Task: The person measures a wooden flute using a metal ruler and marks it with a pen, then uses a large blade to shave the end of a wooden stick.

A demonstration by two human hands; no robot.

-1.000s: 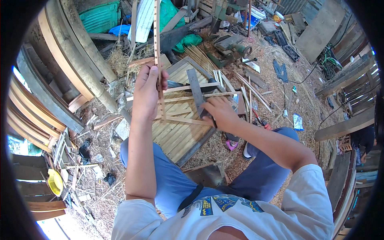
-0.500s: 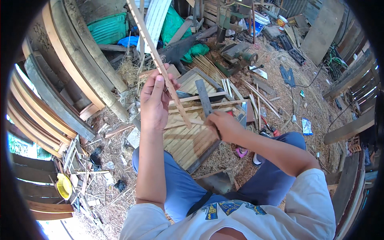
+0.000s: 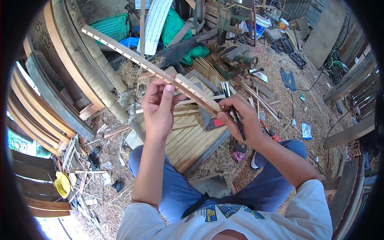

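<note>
A long, thin wooden strip (image 3: 124, 53) with a row of holes slants up to the left in front of me. My left hand (image 3: 159, 106) is closed around it near its lower part, thumb on top. A shorter holed wooden piece (image 3: 196, 93) overlaps or meets the strip just past that thumb; how they join I cannot tell. My right hand (image 3: 244, 120) pinches the lower right end of the wood. A slim black pen-like tool (image 3: 239, 124) is also held between its fingers. Below both hands lies a slatted wooden board (image 3: 180, 150) with a dark frame.
On the board are loose strips and a flat grey metal piece (image 3: 205, 118) beside something red. A green-based machine vise (image 3: 240, 60) stands beyond. Wood shavings cover the floor. Curved timbers (image 3: 74, 60) rise at left; a yellow bowl (image 3: 63, 185) lies lower left. A pink-and-dark object (image 3: 239, 155) is near my right leg.
The long strip has tilted from steep to a flatter slant toward the left. My right hand has risen to the strip's lower end, and the short holed piece now shows against it.
</note>
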